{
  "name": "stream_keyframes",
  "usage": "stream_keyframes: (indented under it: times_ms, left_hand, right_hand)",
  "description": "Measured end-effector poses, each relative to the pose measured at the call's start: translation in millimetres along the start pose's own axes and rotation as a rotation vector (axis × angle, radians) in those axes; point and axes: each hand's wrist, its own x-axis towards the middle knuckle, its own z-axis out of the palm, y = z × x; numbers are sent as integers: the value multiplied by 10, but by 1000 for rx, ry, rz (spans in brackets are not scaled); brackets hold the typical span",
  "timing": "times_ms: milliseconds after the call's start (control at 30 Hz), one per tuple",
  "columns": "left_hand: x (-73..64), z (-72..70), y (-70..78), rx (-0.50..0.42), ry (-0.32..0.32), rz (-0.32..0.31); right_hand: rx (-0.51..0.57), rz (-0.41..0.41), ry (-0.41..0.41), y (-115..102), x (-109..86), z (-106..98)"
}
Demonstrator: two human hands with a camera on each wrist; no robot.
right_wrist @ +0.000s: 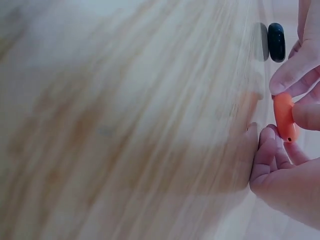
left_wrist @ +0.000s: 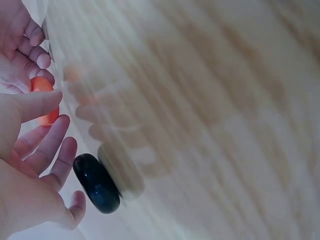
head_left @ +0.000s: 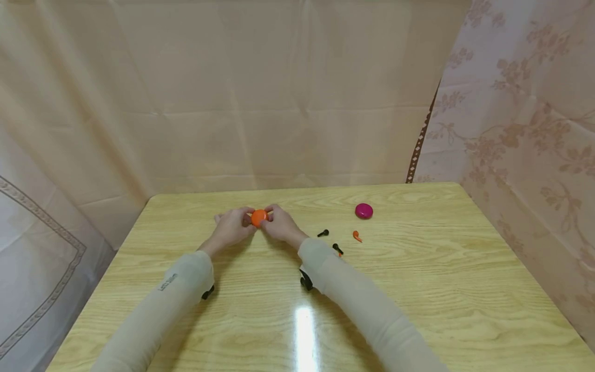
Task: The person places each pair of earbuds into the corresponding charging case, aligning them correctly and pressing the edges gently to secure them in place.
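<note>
A round orange earbud case [head_left: 259, 218] is between my two hands near the table's back edge. My left hand [head_left: 234, 227] grips its left side with thumb and fingers. From the right, my right hand [head_left: 282, 227] pinches it too. Its edge, in the right wrist view, carries a small dark spot, and the lid looks closed. A glossy black case [left_wrist: 97, 183] of similar shape rests on the table beside my left fingers. In the head view, that black case is hidden behind the left hand.
Right of my hands lie a black earbud [head_left: 323, 233], a second black earbud [head_left: 338, 248] and an orange earbud [head_left: 357, 236]. Another orange bit [head_left: 340, 254] peeks out by my right sleeve. A magenta case [head_left: 364, 211] sits farther back. Curtains hang behind the wooden table [head_left: 418, 268].
</note>
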Motion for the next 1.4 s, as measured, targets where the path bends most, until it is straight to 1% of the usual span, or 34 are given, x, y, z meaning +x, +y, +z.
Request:
stream_keyframes:
  times_ms: [267, 400, 500, 733, 833, 933, 1100, 1233, 1400]
  left_hand:
    - [4, -19, 75, 8, -9, -5]
    - [-2, -23, 131, 4, 0, 14]
    - [-6, -20, 168, -1, 22, 45]
    - [-34, 0, 309, -39, 70, 137]
    - [-37, 19, 367, -63, 90, 186]
    - [-46, 41, 436, -91, 94, 223]
    - [-86, 62, 562, -160, 81, 280]
    - [-108, 70, 642, -233, 58, 303]
    - [-135, 53, 721, -355, -28, 326]
  right_hand:
    - [94, 7, 11, 0, -59, -68]
    - [192, 11, 5, 1, -118, -140]
    - [242, 9, -9, 0, -166, -217]
    - [252, -8, -34, 44, -273, -427]
    - [280, -25, -57, 90, -327, -532]
    - [310, -35, -78, 122, -410, -645]
    - [350, -9, -120, 122, -561, -843]
    - [370, 23, -139, 97, -677, -1006]
    - [400, 30, -176, 114, -790, -1134]
